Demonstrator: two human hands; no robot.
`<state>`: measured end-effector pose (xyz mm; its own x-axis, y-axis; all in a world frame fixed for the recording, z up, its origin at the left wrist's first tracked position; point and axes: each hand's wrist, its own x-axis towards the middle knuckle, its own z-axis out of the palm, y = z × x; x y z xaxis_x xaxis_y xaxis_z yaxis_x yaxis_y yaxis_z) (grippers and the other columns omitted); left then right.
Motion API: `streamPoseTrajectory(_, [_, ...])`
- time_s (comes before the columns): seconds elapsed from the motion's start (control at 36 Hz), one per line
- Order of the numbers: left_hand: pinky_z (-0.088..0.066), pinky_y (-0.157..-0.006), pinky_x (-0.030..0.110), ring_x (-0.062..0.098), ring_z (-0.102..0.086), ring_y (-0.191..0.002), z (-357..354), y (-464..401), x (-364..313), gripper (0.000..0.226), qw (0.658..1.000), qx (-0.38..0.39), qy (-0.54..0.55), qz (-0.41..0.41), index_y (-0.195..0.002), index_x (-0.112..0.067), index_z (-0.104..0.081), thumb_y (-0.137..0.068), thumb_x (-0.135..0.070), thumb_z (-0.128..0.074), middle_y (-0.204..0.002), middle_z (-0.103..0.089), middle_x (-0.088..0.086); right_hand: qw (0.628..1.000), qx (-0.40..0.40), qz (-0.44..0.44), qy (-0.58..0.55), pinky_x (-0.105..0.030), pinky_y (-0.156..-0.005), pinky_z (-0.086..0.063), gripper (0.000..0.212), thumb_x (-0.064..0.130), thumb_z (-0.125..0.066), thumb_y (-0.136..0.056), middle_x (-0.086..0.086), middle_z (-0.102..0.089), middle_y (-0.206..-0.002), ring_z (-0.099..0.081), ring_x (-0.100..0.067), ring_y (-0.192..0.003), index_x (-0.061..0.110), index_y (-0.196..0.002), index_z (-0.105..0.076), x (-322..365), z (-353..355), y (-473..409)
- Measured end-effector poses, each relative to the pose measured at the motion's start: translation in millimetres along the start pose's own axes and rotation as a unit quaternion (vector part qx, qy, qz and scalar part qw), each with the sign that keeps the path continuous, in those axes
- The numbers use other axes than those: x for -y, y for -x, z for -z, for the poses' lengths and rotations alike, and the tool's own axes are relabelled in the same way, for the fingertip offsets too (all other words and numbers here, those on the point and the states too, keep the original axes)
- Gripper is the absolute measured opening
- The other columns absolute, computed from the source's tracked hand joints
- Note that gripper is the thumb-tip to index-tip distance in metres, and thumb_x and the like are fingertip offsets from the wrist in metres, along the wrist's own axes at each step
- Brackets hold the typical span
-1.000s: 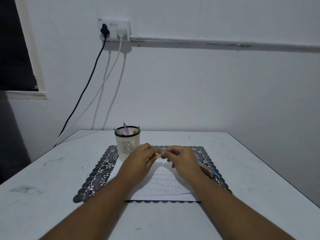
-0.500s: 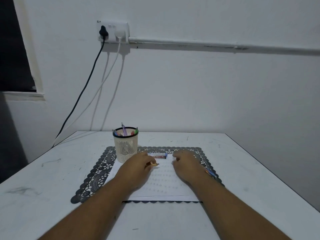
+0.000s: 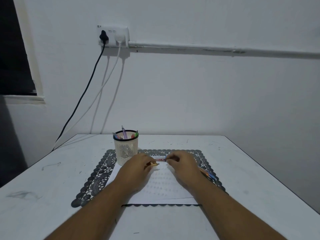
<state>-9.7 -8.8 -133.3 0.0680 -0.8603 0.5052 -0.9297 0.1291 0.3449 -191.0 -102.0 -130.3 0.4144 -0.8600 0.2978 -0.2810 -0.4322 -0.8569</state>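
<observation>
My left hand (image 3: pixel 137 168) holds a small golden pen piece (image 3: pixel 153 164) between its curled fingers, above a white sheet of paper (image 3: pixel 161 184). My right hand (image 3: pixel 183 166) reaches its fingertips to a small red-and-blue box (image 3: pixel 160 159) lying at the top of the paper, and pinches its right end. An orange-and-blue pen (image 3: pixel 207 174) lies on the black lace mat (image 3: pixel 94 181) just right of my right wrist. A cream mesh pen holder (image 3: pixel 126 149) with several coloured pens stands at the mat's back left, close to my left hand.
The white table (image 3: pixel 52 179) ends at its right edge near the wall. A wall socket (image 3: pixel 113 36) carries a black cable (image 3: pixel 83 96) and white cables down behind the table's left back corner. A dark window (image 3: pixel 12 58) is at left.
My hands separated from each other, dropped to the paper, then my right hand reached forward to the small box. The golden piece stayed in my left hand.
</observation>
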Motion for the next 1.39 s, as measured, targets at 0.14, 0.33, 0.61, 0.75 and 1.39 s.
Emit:
streamPoseTrajectory(0.14, [-0.047,-0.081,0.031,0.008,-0.056,-0.092,3.0,-1.9,-0.4,0.015,1.0,-0.019,0.006,-0.006,-0.109,-0.028,-0.073,-0.099,-0.023,-0.063,-0.094,-0.056,-0.018,0.987,0.064,-0.02,-0.143,-0.036,-0.061,-0.047,0.011,0.011,-0.077,-0.092,-0.004,-0.069,-0.076,-0.056,-0.022,-0.066,0.021,-0.09,-0.081,4.5,-2.4,4.1])
streamPoseTrajectory(0.33, [-0.041,-0.077,0.023,0.003,-0.052,-0.089,3.4,-1.0,-4.0,0.015,0.999,-0.028,0.021,-0.026,-0.11,-0.027,-0.073,-0.096,-0.022,-0.068,-0.092,-0.054,-0.021,0.984,0.076,-0.009,-0.163,-0.037,-0.061,-0.049,0.009,0.011,-0.08,-0.088,-0.005,-0.068,-0.072,-0.058,-0.021,-0.068,0.018,-0.084,-0.08,8.1,-4.7,6.6])
streamPoseTrajectory(0.61, [-0.044,-0.074,0.02,-0.001,-0.057,-0.086,4.6,-0.2,-3.5,0.016,0.995,-0.046,0.081,-0.03,-0.107,-0.026,-0.075,-0.095,-0.017,-0.07,-0.088,-0.062,-0.021,0.966,0.068,-0.036,-0.246,-0.034,-0.059,-0.047,0.007,0.008,-0.078,-0.089,-0.013,-0.075,-0.083,-0.057,-0.02,-0.068,0.012,-0.085,-0.082,11.8,-7.1,6.8])
streamPoseTrajectory(0.75, [-0.053,-0.077,0.021,0.002,-0.066,-0.091,3.7,-1.5,-6.0,0.02,0.985,-0.078,0.153,0.002,-0.114,-0.029,-0.073,-0.095,-0.025,-0.072,-0.099,-0.072,-0.013,0.942,0.079,-0.032,-0.325,-0.028,-0.059,-0.048,0.009,-0.001,-0.074,-0.09,-0.015,-0.073,-0.086,-0.06,-0.016,-0.07,0.001,-0.097,-0.081,17.4,-7.6,8.7])
streamPoseTrajectory(1.39, [-0.054,-0.073,0.026,0.0,-0.065,-0.077,2.7,1.1,-13.3,0.015,0.991,-0.008,0.106,0.083,-0.102,-0.029,-0.078,-0.09,-0.02,-0.077,-0.082,-0.071,-0.016,0.926,-0.048,-0.064,-0.369,-0.032,-0.06,-0.059,0.016,0.018,-0.061,-0.104,-0.009,-0.079,-0.097,-0.074,-0.02,-0.079,0.009,-0.109,-0.073,31.8,6.1,8.1])
